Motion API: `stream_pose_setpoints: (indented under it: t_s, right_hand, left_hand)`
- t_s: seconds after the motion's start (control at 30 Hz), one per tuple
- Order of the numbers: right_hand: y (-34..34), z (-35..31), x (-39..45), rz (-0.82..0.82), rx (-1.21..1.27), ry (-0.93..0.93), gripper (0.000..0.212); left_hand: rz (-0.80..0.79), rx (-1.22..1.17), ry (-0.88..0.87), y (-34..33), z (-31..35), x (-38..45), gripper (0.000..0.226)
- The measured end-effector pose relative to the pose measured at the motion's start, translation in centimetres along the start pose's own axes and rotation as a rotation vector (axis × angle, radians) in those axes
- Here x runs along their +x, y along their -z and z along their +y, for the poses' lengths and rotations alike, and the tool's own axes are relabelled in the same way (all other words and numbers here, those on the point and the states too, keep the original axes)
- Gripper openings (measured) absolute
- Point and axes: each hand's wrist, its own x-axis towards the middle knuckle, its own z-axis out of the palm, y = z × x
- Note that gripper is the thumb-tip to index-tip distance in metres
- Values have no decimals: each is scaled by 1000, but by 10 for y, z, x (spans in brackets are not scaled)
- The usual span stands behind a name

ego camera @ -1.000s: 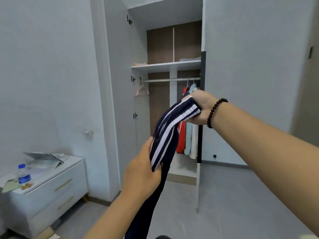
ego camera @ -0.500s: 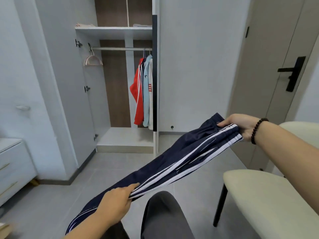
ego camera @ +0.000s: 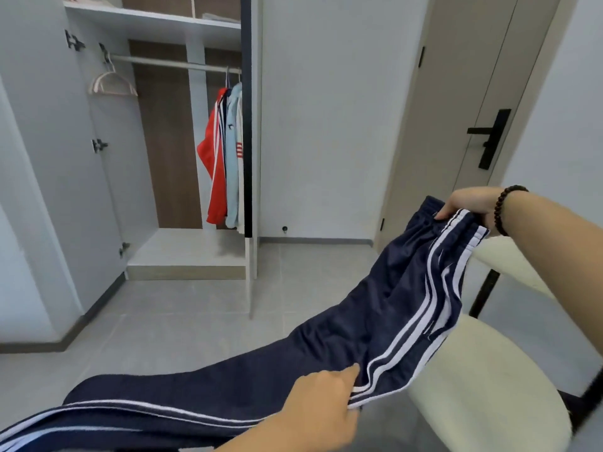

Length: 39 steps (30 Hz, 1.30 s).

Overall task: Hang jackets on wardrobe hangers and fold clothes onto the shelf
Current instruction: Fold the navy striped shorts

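Trousers (ego camera: 326, 353) lower now, waistband upper-right

The trousers (ego camera: 375, 327) stretch between the right hand (ego camera: 470, 203) at the waistband and the left hand (ego camera: 323, 409) lower down, in front of the chair (ego camera: 483, 386). Behind, to the left, the open wardrobe (ego camera: 182, 249) holds jackets (ego camera: 225, 158) on its rail (ego camera: 169, 63), under a shelf (ego camera: 153, 17); the door (ego camera: 473, 93) stands to the right.

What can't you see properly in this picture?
Head view only:
- Navy track pants: leg ends cut off by the bottom-left edge.
- Left hand: fingers hidden under the fabric.
- Folded clothes on the shelf: cut by the top edge.
- Hanging jackets: partly hidden behind the wardrobe's dark edge.
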Motion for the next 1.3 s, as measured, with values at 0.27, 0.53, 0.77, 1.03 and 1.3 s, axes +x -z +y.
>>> stream_pose_setpoints:
  t_s: [0.27,0.53,0.77,1.03,1.3]
  right_hand:
    - [-62,-54,-26,-165,-29,145,22]
    - [-187,-137,-60,-229,-367,435,34]
    - [-275,-178,-91,-344,-463,663,49]
    - [-367,-203,-96,-522,-234,611,51]
    - [-436,-208,-98,-676,-267,603,47]
  left_hand:
    - [37,-366,238,20,-64,-25,60]
    - [362,-288,636,72,-196,-121,51]
    - [508,-303,804,62,-267,-205,30]
    - [715,-485,1038,38,-294,-242,21]
    - [241,-1431,1535,27,-323,-261,67]
